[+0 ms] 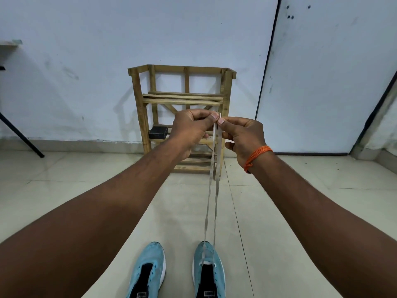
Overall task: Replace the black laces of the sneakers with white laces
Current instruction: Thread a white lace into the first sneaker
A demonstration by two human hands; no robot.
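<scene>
Left hand [191, 130]: raised in front of the chest, with thumb and forefinger pinching the top ends of the lace; the other fingers are curled in.
Right hand [245, 136]: just beside the left hand, thumb tips almost touching. Its thumb and forefinger pinch the same lace ends from the other side, and the lower fingers are curled.
Flat white shoelace [207, 211]: two strands are held together at the fingertips of both hands. They hang taut and side by side, running down and toward the body to the toe-end eyelets of the sneaker below the right hand.
Light blue knit sneaker with black tongue and white sole, right of the pair [209, 269]: on the floor well below the right hand, toe pointing away from the body, with the white lace entering at its front.
Matching light blue sneaker, left of the pair [148, 269]: on the floor well below the left hand, beside its mate but not touching it, black tongue showing.
Orange thread band [256, 157]: wound round the right wrist.
Slatted wooden rack [187, 89]: stands beyond both hands, against the wall.
Small black box [158, 132]: on a rack shelf, just outside the left hand.
Pale tiled floor [86, 168]: under the sneakers and the rack.
Black slanted leg [21, 136]: far to the left of the left hand; what it belongs to cannot be told.
</scene>
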